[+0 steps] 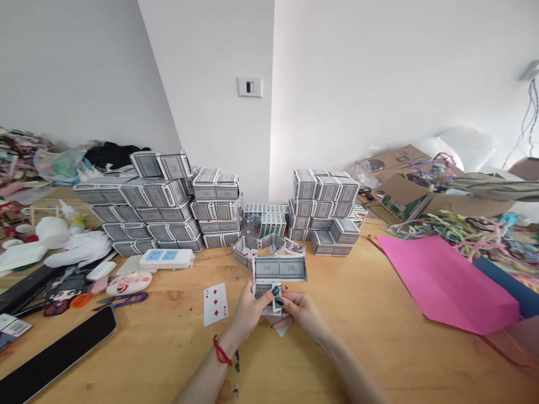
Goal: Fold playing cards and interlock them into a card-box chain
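My left hand [250,307] is closed on a piece built of folded playing cards [280,269], with grey patterned backs facing me. My right hand [301,308] pinches a folded card [277,297] at the lower part of that piece, its thumb close to the left thumb. Part of a white card [283,329] shows below the fingers. On the table left of my hands lies a three of diamonds [215,304], face up. Just behind the held piece stands an open frame of folded cards [242,257], with loose face cards [296,247] beside it.
Stacked card blocks rise at the left [158,196], centre-left [215,210] and right [322,202]. A phone [63,353], scissors [122,300] and a power strip [166,258] lie left. Pink paper [446,286], yarn [463,238] and a cardboard box [406,191] occupy the right.
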{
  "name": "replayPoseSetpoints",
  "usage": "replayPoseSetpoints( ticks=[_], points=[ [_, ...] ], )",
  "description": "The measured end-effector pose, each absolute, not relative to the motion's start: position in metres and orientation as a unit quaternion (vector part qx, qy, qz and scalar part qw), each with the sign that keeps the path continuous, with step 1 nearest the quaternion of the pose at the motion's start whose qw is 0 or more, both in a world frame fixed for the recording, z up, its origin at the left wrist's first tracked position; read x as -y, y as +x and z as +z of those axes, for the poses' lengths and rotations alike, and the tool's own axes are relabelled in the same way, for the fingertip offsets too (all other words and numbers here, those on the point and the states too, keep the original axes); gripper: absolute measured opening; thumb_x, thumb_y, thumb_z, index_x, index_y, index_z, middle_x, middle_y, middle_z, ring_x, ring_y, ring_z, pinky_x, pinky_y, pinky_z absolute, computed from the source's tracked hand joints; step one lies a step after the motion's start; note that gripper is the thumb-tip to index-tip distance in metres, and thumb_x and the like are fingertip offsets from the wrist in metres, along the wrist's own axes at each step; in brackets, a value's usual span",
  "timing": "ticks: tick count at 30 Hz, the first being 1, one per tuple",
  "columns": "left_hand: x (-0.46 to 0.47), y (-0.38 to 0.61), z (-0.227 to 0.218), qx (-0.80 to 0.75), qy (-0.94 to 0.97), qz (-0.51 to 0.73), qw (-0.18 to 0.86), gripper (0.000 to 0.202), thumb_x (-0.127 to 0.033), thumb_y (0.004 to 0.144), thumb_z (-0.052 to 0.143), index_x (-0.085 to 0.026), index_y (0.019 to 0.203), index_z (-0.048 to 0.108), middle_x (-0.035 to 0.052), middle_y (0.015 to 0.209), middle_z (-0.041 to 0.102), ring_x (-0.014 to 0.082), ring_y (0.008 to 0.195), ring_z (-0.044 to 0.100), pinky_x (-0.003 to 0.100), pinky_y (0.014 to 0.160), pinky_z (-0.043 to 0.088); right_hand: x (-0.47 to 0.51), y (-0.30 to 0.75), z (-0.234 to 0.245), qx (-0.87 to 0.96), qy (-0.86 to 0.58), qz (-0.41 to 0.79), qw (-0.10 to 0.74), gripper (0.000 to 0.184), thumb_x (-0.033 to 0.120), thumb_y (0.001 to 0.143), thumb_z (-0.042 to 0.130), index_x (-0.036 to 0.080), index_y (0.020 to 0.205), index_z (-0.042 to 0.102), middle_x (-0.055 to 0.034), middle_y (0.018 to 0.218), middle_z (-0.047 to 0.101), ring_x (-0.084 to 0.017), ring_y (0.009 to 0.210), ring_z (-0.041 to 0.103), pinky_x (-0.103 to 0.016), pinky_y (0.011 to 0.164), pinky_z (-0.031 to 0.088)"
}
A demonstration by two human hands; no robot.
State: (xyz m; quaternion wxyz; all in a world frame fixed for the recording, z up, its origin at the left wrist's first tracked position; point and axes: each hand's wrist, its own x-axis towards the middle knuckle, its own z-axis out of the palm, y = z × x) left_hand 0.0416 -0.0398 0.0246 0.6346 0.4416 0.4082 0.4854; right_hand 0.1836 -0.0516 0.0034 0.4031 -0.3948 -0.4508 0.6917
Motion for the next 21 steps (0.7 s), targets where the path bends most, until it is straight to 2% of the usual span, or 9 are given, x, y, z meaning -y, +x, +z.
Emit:
replayPoseSetpoints(
  ticks=[4,9,15,21],
  points=[
    [0.040,0.042,0.022,-0.401,0.458,0.469,0.640,0.038,-0.030,0.067,0.065,-0.016,0.100,0.052,0.0081,0.093,0.068,0.0218,0.086,0.063,0.037,0.079,0.049,0.052,0.182,-0.001,0.443,-0.379,0.711,0.392,0.045,0.056,0.060,0.063,0.013,0.071,0.062,0.0018,0.058,0.054,-0.012,0.051,0.056,-0.029,0.052,0.051],
    [0.043,0.045,0.025,-0.402,0.471,0.475,0.626,0.040,-0.031,0.068,0.064,-0.018,0.103,0.050,0.0076,0.094,0.068,0.0208,0.084,0.064,0.035,0.076,0.050,0.053,0.182,0.001,0.460,-0.387,0.689,0.405,0.046,0.058,0.059,0.062,0.013,0.067,0.062,-0.0015,0.062,0.059,-0.017,0.060,0.061,-0.033,0.061,0.052],
    [0.044,0.048,0.029,-0.456,0.459,0.489,0.585,0.042,-0.023,0.055,0.073,-0.017,0.091,0.053,0.0048,0.083,0.070,0.0195,0.072,0.065,0.032,0.069,0.051,0.056,0.175,0.001,0.468,-0.408,0.668,0.411,0.046,0.060,0.057,0.062,0.014,0.062,0.063,-0.0016,0.058,0.060,-0.018,0.057,0.062,-0.037,0.065,0.051],
    [0.043,0.049,0.029,-0.478,0.436,0.517,0.561,0.039,-0.021,0.052,0.073,-0.015,0.085,0.056,0.0050,0.079,0.069,0.0195,0.070,0.064,0.030,0.065,0.050,0.060,0.164,-0.005,0.473,-0.414,0.647,0.433,0.043,0.058,0.063,0.059,0.016,0.056,0.058,-0.0006,0.056,0.055,-0.016,0.055,0.057,-0.034,0.064,0.050]
  ],
)
